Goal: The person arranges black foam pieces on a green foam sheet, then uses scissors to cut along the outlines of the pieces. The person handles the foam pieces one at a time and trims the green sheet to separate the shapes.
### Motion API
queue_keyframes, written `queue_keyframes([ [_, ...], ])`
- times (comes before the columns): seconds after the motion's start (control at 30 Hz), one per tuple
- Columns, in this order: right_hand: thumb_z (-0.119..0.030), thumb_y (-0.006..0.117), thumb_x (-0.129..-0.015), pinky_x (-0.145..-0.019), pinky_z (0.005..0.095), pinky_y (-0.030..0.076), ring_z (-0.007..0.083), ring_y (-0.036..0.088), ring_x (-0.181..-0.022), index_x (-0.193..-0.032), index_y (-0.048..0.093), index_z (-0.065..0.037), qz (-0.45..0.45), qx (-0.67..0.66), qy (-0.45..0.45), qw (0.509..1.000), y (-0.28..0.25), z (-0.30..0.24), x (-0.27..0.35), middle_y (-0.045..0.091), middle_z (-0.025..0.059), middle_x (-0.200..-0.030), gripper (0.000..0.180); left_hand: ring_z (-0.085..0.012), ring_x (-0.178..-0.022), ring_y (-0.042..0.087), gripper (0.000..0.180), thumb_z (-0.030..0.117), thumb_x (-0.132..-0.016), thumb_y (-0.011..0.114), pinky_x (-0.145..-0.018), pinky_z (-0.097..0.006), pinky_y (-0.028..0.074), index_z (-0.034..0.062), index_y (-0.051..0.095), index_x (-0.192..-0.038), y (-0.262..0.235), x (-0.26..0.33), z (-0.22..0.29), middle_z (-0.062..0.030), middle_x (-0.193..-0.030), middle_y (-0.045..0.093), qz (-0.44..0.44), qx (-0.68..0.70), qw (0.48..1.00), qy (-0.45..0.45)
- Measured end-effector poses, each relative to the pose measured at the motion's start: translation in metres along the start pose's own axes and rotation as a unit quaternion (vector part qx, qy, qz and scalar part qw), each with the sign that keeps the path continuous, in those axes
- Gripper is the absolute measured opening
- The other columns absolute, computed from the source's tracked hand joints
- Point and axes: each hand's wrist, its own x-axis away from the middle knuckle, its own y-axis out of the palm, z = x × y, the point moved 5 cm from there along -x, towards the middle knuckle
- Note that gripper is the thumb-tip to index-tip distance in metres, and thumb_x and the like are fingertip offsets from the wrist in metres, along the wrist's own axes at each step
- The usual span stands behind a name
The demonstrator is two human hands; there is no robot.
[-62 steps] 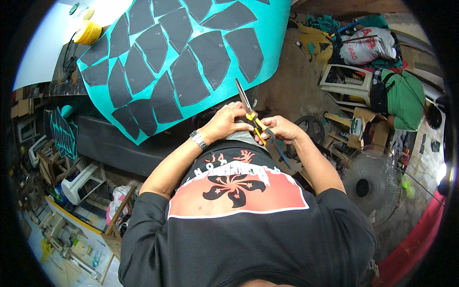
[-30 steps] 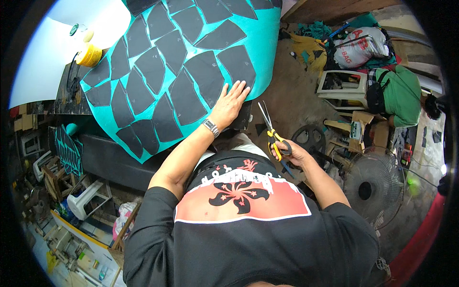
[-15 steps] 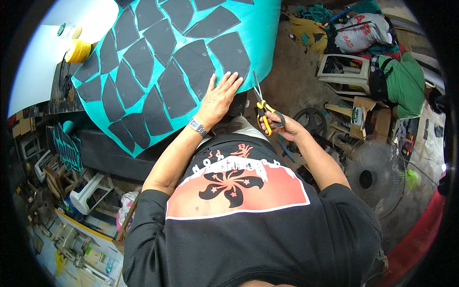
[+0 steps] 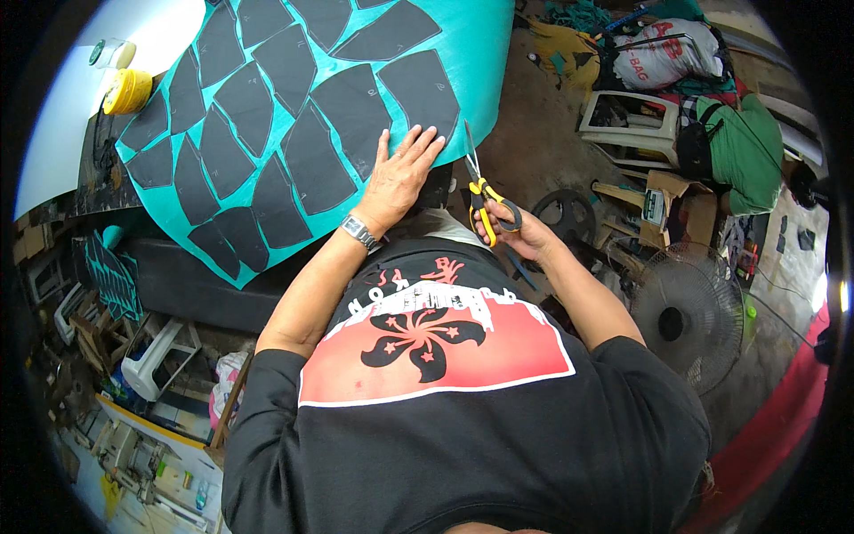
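Note:
A teal sheet [image 4: 485, 71] lies on the work surface in front of me, covered with several dark, curved, panel-like pieces [image 4: 425, 96]. My left hand [image 4: 396, 182] rests palm down near the sheet's close edge. Its fingers are stretched out, the tips on the lower part of a dark piece. In my right hand [image 4: 527, 235] is a pair of scissors [image 4: 481, 206] with yellow and black handles, the fingers wrapped around them. The blades point away from me at the sheet's right edge; whether they touch the material I cannot tell.
A yellow spool [image 4: 128, 92] stands left of the sheet. To my right are a standing fan [image 4: 680, 320], a pale plastic stool [image 4: 628, 125], a cardboard box [image 4: 692, 206] and a green cloth bundle [image 4: 749, 147]. A white stool [image 4: 153, 367] sits at the lower left.
The whole view has shifted slightly, so the sheet and surroundings appear a little further left. Both hands keep nearly the same pose, the scissors still at the sheet's right edge.

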Motion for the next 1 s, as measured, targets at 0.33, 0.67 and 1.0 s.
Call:
queue_keyframes([
  [0.33, -0.054, 0.063, -0.093, -0.066, 0.0238, 0.046, 0.0094, 0.06, -0.074, -0.101, 0.062, -0.01, 0.019, 0.056, 0.063, 0.996, 0.006, 0.016, 0.004, 0.063, -0.0002, -0.083, 0.045, -0.0283, -0.145, 0.034, 0.071, 0.008, -0.075, 0.076, -0.116, -0.063, 0.021, 0.0163, 0.051, -0.141, -0.016, 0.043, -0.03, -0.0093, -0.152, 0.042, -0.005, 0.009, 0.999, -0.049],
  [0.67, -0.047, 0.071, -0.09, -0.072, 0.0245, 0.045, 0.0066, 0.054, -0.09, -0.12, 0.061, -0.007, -0.052, 0.201, 0.123, 0.971, 0.058, 0.049, -0.019, 0.061, -0.0023, -0.101, 0.051, -0.0313, -0.146, 0.032, 0.084, 0.012, -0.068, 0.083, -0.116, -0.066, 0.016, 0.0204, 0.049, -0.144, -0.056, 0.172, -0.071, -0.0081, -0.152, 0.04, 0.05, -0.047, 0.982, -0.176],
  [1.0, -0.06, 0.07, -0.085, -0.063, 0.0213, 0.037, 0.0078, 0.05, -0.08, -0.109, 0.062, -0.011, -0.079, 0.266, 0.107, 0.955, 0.11, 0.077, -0.024, 0.055, -0.0035, -0.087, 0.056, -0.0238, -0.111, 0.057, 0.054, 0.002, -0.071, 0.074, -0.099, -0.044, 0.042, 0.0165, 0.069, -0.122, -0.081, 0.221, -0.086, -0.0019, -0.121, 0.064, 0.146, -0.075, 0.982, -0.09],
])
